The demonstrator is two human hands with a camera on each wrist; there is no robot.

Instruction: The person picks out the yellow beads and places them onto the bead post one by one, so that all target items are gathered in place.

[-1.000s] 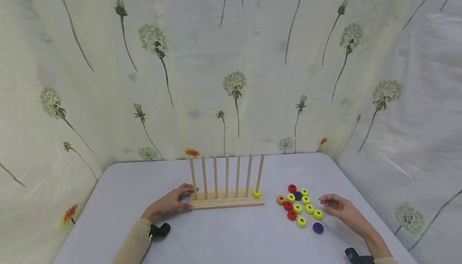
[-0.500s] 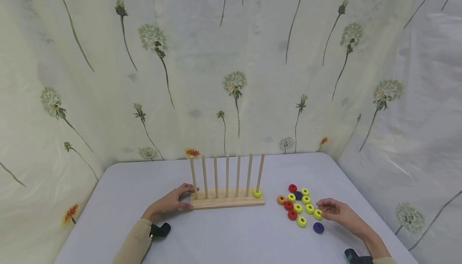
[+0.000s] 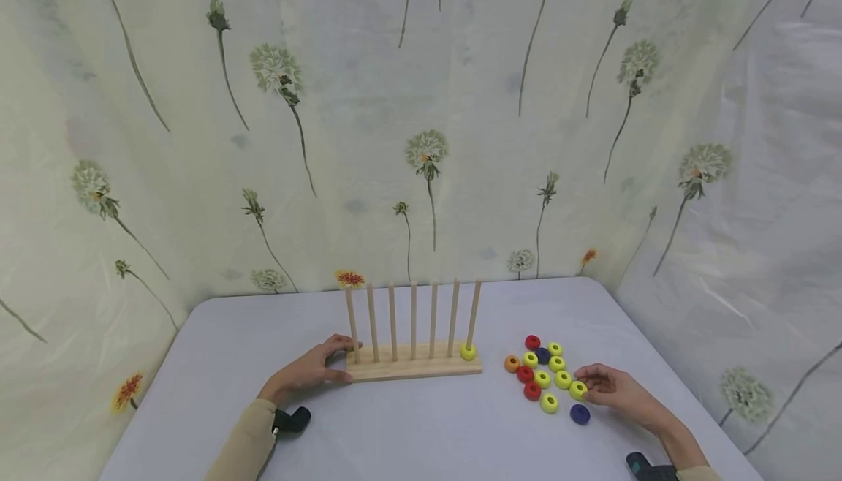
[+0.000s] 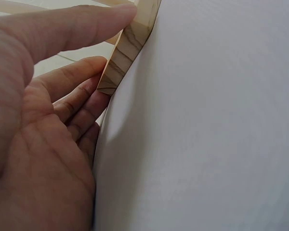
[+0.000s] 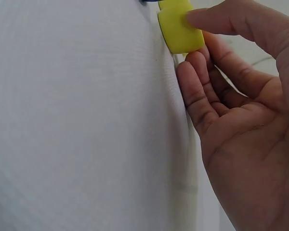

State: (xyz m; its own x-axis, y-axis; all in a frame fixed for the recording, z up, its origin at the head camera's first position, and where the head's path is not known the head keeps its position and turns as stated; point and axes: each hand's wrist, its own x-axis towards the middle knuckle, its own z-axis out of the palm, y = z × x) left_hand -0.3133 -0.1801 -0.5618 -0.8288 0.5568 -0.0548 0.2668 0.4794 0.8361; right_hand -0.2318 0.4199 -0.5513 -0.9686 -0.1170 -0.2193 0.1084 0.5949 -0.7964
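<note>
A wooden peg board [image 3: 414, 370] with several upright pegs stands mid-table, one yellow bead [image 3: 468, 352] at the foot of its rightmost peg. My left hand [image 3: 312, 365] holds the board's left end, thumb at the front edge and fingers behind; the left wrist view shows the grained end [image 4: 127, 53] between them. On the right, my right hand [image 3: 617, 387] pinches a yellow bead [image 3: 578, 390] at the right side of a loose group of beads. In the right wrist view the thumb presses that yellow bead [image 5: 178, 31] from one side, with fingers behind it.
Red [image 3: 532, 391], yellow [image 3: 549, 403] and dark blue [image 3: 580, 414] beads and one orange bead [image 3: 511, 364] lie right of the board on the white table [image 3: 421, 437]. A flowered curtain [image 3: 368, 137] closes off the back and sides.
My right hand has moved slightly left and down to the outer yellow bead and taken it between thumb and fingers. The left hand and the board have stayed in place.
</note>
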